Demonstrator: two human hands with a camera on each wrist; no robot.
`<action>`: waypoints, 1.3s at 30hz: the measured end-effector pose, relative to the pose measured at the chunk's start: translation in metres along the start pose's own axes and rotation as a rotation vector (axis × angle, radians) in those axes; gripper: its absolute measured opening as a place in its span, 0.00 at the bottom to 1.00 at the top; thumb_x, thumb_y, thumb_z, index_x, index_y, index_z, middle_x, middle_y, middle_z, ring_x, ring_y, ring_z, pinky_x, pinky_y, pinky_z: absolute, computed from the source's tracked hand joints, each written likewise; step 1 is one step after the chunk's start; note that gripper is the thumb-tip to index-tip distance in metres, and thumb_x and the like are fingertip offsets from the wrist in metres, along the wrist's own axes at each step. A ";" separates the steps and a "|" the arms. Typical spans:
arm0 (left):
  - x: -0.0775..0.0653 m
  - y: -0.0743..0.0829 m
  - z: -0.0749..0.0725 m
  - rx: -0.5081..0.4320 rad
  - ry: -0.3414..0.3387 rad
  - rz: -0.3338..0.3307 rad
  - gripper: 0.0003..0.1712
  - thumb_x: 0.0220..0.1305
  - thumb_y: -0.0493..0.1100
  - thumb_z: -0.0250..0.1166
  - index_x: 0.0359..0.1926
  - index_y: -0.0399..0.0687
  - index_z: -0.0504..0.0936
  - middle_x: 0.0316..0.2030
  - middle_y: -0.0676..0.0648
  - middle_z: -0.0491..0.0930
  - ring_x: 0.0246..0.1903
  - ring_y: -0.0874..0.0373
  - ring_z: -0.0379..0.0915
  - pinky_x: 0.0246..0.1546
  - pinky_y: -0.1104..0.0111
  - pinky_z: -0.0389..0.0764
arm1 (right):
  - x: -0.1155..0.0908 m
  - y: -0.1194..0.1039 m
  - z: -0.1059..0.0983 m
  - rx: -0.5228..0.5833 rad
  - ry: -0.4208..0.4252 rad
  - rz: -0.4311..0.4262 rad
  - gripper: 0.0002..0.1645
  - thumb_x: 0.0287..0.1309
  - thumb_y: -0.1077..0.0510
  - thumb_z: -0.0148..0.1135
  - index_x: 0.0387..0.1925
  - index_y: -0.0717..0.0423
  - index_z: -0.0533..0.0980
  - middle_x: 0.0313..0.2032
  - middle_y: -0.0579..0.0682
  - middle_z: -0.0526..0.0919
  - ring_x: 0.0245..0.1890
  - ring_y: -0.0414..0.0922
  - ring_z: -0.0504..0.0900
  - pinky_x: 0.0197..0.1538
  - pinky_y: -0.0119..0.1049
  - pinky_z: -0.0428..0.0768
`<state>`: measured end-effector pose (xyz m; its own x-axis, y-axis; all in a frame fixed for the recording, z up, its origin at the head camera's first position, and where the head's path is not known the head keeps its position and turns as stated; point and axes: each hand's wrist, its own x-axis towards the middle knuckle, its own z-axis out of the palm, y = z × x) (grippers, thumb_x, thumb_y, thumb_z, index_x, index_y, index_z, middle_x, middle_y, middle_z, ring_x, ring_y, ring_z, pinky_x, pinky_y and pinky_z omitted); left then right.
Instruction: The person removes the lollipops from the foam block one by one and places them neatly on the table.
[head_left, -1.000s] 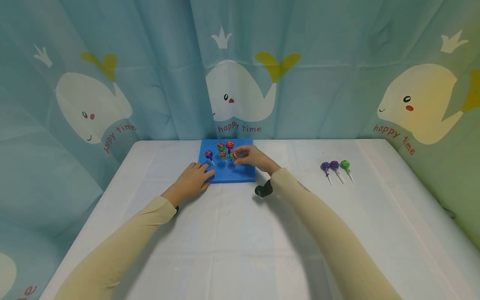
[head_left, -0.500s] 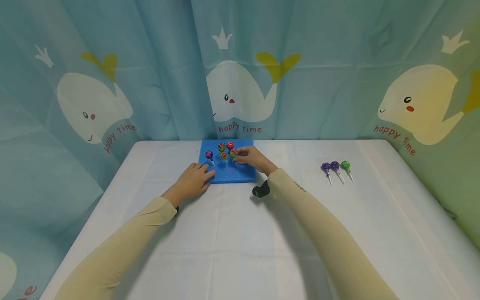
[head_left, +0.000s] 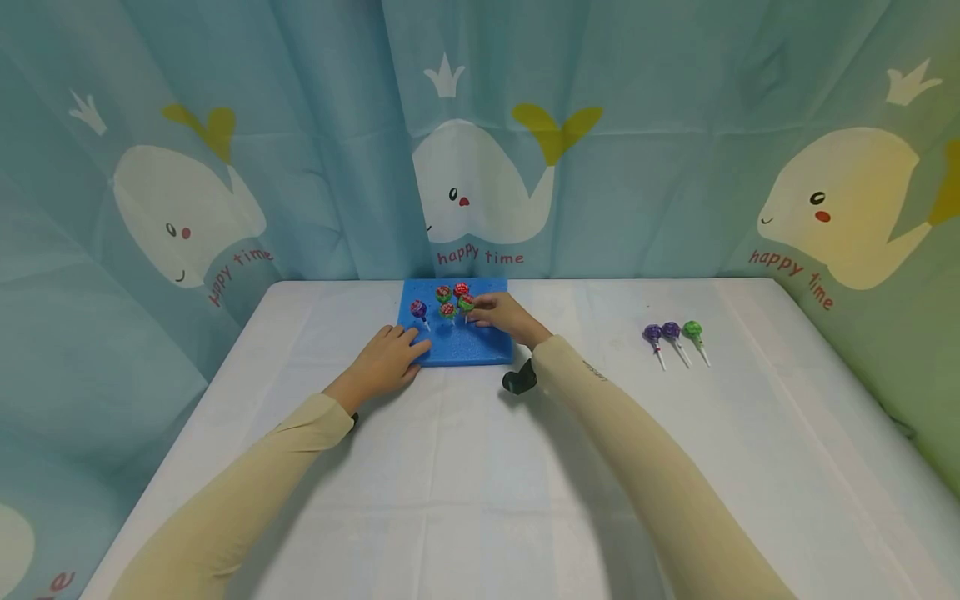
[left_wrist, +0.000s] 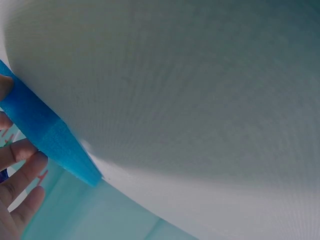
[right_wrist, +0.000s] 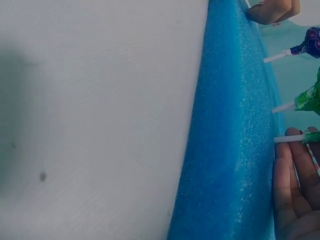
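A blue foam block lies at the table's back edge with several wrapped lollipops stuck upright in it. My left hand rests on its left front corner, fingers spread over the top and thumb at the front side. In the left wrist view those fingers lie along the blue foam. With my right hand I pinch a red-and-green lollipop low on its stick. The right wrist view shows its white stick against the foam, fingertips beside it. A purple lollipop leans at the left.
Two purple lollipops and a green lollipop lie on the white tablecloth at the right. A whale-print curtain hangs right behind the table. A black wrist camera hangs under my right wrist.
My right hand has shifted slightly left, and the lollipop in its fingers has moved up and left in the view. The left hand has stayed in place.
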<state>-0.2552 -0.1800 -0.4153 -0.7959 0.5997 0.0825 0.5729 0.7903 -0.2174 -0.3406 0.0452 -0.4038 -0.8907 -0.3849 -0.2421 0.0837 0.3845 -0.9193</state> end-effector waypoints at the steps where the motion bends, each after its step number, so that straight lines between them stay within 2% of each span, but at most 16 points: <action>1: 0.000 0.000 0.000 0.001 -0.001 0.000 0.19 0.62 0.48 0.61 0.52 0.48 0.73 0.48 0.39 0.76 0.47 0.44 0.72 0.55 0.52 0.72 | 0.000 0.000 0.000 -0.002 0.001 0.002 0.20 0.64 0.60 0.54 0.57 0.63 0.72 0.56 0.60 0.77 0.56 0.51 0.77 0.59 0.39 0.74; 10: 0.000 0.000 0.000 0.003 0.005 0.005 0.19 0.62 0.48 0.61 0.52 0.48 0.73 0.48 0.39 0.76 0.47 0.44 0.72 0.54 0.52 0.72 | 0.000 0.004 0.000 0.047 -0.018 -0.037 0.17 0.65 0.63 0.52 0.53 0.67 0.72 0.55 0.62 0.76 0.57 0.52 0.76 0.60 0.40 0.74; 18: 0.000 0.000 0.002 -0.005 0.008 0.009 0.19 0.62 0.47 0.61 0.52 0.48 0.73 0.47 0.39 0.76 0.46 0.44 0.72 0.53 0.52 0.73 | 0.002 0.010 -0.002 0.120 -0.030 -0.079 0.18 0.65 0.64 0.51 0.54 0.69 0.71 0.55 0.64 0.75 0.56 0.52 0.76 0.61 0.41 0.73; 25: -0.001 -0.001 0.002 -0.003 0.017 0.009 0.18 0.61 0.47 0.62 0.51 0.48 0.73 0.46 0.40 0.76 0.45 0.45 0.72 0.52 0.53 0.73 | 0.007 0.016 -0.004 0.224 0.000 -0.038 0.22 0.67 0.65 0.47 0.61 0.66 0.66 0.56 0.64 0.75 0.54 0.50 0.77 0.61 0.41 0.73; 30: -0.001 -0.001 0.002 0.005 0.028 0.013 0.18 0.61 0.47 0.62 0.50 0.48 0.73 0.46 0.40 0.76 0.44 0.45 0.72 0.51 0.53 0.73 | 0.007 0.015 -0.004 0.255 0.008 -0.041 0.23 0.67 0.66 0.46 0.62 0.66 0.65 0.56 0.66 0.74 0.55 0.53 0.76 0.61 0.42 0.73; 35: 0.000 -0.001 0.003 0.008 0.034 0.019 0.18 0.61 0.48 0.62 0.50 0.48 0.73 0.46 0.40 0.76 0.44 0.45 0.72 0.51 0.53 0.73 | 0.004 0.013 -0.006 0.242 0.014 -0.061 0.21 0.68 0.65 0.45 0.61 0.67 0.66 0.57 0.67 0.74 0.56 0.55 0.76 0.60 0.43 0.74; 39: 0.000 -0.002 0.004 0.013 0.037 0.022 0.18 0.61 0.47 0.62 0.51 0.48 0.73 0.46 0.40 0.76 0.44 0.45 0.72 0.51 0.53 0.73 | 0.003 0.012 -0.007 0.251 0.021 -0.068 0.16 0.67 0.64 0.47 0.54 0.67 0.69 0.55 0.66 0.76 0.51 0.51 0.80 0.57 0.41 0.76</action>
<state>-0.2574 -0.1819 -0.4188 -0.7751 0.6215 0.1134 0.5875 0.7751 -0.2326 -0.3452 0.0542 -0.4134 -0.9067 -0.3845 -0.1733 0.1295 0.1373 -0.9820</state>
